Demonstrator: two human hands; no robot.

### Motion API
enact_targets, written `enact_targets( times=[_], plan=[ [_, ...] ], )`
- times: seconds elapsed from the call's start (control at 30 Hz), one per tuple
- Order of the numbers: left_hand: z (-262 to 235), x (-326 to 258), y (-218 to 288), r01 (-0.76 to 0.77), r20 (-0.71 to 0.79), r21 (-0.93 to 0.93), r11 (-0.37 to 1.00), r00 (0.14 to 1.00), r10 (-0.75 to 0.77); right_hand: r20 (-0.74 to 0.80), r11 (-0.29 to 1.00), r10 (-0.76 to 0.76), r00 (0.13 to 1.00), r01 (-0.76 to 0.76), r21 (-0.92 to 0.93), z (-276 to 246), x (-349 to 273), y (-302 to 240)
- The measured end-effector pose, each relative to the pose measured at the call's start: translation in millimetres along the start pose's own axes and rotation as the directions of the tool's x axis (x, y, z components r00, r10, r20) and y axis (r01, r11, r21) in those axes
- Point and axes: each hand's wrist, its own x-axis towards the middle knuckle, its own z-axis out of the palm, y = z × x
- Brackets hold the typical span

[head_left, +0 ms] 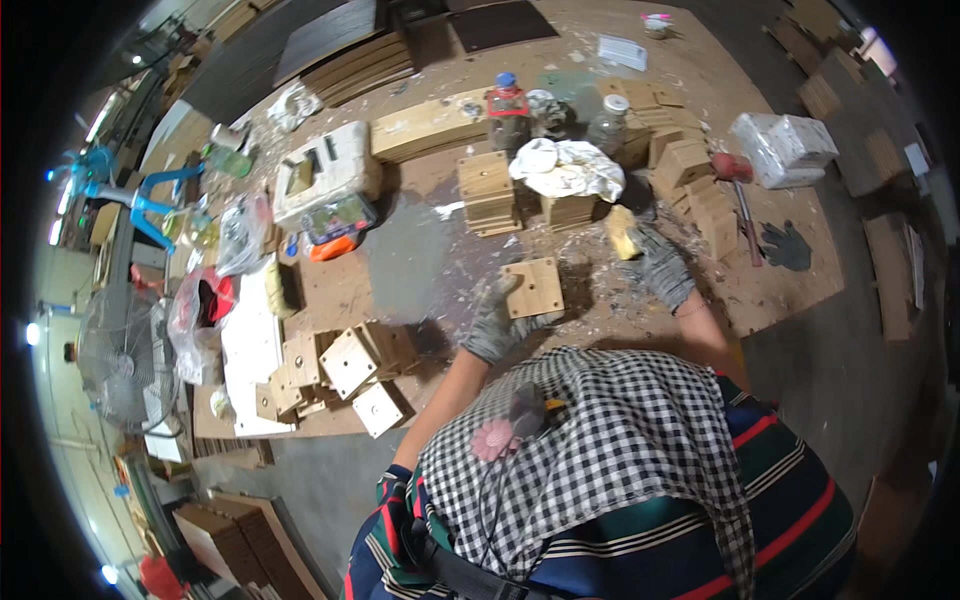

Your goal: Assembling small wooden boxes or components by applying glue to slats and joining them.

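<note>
My left hand, in a grey glove, grips a square wooden plate with small holes, held above the table near my body. Farther right, my right hand, also gloved, is closed around a yellow sponge. Ahead of the plate stands a neat stack of similar wooden squares. Beside that, a crumpled white cloth lies on top of another stack. More wooden squares are heaped loosely at the left near edge. Wooden blocks line up beyond my right hand.
A red-headed mallet and a loose dark glove lie at the right. A bottle with a blue cap and a lidded jar stand at the back. A white foam box and plastic bags occupy the left.
</note>
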Motion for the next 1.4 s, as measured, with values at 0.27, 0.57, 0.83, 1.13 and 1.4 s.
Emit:
enact_targets(
  times=[0.27,0.57,0.83,1.13,1.4],
  plan=[
    [-0.5,-3.1,0.0,0.049,-0.022,-0.083,0.995,0.998,-0.051,0.456,0.965,-0.036,0.889,0.15,-0.217,20.5,1.2,12.8],
    [8.5,-10.5,-6.3,0.092,0.023,-0.099,0.991,0.996,-0.091,0.273,0.92,0.11,0.956,0.006,-0.392,15.9,-10.8,-37.7],
    [37.0,-19.3,8.1,-0.072,0.023,0.11,0.991,0.997,0.07,0.27,0.877,-0.036,0.962,-0.099,0.471,22.9,-6.5,-60.8],
    [33.9,-20.2,7.9,-0.203,0.128,0.23,0.952,0.976,0.177,0.117,0.837,-0.543,0.831,0.526,0.147,39.6,6.7,-152.1],
    [50.5,-14.9,17.4,-0.453,0.276,0.672,0.586,0.887,0.37,0.133,0.9,-0.435,0.89,0.43,0.067,52.4,2.4,-179.6]
  ],
)
